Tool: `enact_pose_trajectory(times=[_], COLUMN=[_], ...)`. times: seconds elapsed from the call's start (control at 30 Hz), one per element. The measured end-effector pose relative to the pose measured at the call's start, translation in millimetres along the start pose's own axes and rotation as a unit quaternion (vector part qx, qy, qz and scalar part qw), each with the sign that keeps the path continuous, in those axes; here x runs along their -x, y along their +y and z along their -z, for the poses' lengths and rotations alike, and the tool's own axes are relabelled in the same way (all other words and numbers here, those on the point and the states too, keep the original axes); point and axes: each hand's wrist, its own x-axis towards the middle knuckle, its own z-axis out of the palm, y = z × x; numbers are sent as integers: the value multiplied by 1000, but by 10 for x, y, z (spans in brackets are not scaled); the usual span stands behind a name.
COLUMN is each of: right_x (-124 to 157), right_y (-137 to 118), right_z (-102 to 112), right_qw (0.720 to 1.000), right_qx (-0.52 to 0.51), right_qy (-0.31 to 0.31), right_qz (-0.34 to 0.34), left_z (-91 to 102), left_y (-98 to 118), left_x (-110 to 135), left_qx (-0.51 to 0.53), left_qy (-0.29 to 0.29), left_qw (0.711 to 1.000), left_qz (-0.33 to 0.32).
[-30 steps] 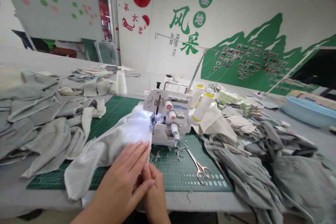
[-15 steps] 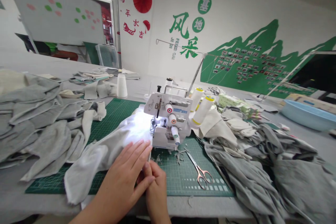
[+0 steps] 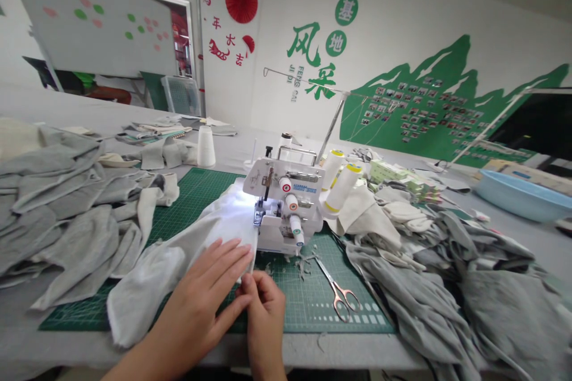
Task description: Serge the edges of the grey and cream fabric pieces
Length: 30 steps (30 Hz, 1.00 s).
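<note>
A white overlock sewing machine (image 3: 286, 196) stands on a green cutting mat (image 3: 322, 292), its lamp lighting a pale fabric piece (image 3: 201, 238). The fabric runs from under the presser foot (image 3: 258, 213) toward me, one edge along the machine's front left. My left hand (image 3: 210, 292) lies on the fabric with its fingers stretched out, a little short of the foot. Close beside its thumb, my right hand (image 3: 264, 303) is closed in a pinch on the fabric's near right edge. The fingertips of my right hand are partly hidden.
Scissors (image 3: 337, 292) and thread scraps (image 3: 306, 263) lie right of my hands. Grey fabric pieces (image 3: 75, 214) are heaped on the left, more grey cloth (image 3: 420, 292) on the right. Thread cones (image 3: 342, 187) stand behind the machine, a white cone (image 3: 206, 146) to its left. A blue basin (image 3: 522, 193) sits far right.
My left hand has slid back toward me and slightly left, showing more fabric before the presser foot. My right hand keeps pinching the edge near the same spot. The view has shifted slightly.
</note>
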Motion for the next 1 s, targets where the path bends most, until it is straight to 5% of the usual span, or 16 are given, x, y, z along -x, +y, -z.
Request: enact_pose_trajectory(times=[0.23,1.0], right_x=[-44,-126], right_y=[-71,-134], right_z=[-24,-6], right_qw=[1000,1000], right_qx=[1,-2], right_qy=[-9,10], right_qz=[9,6], left_z=[8,-3], left_y=[-67,-406], left_x=[103,-137], left_qx=[23,86], left_qy=[2,34], left_qw=[1000,994], left_qz=[-20,-56])
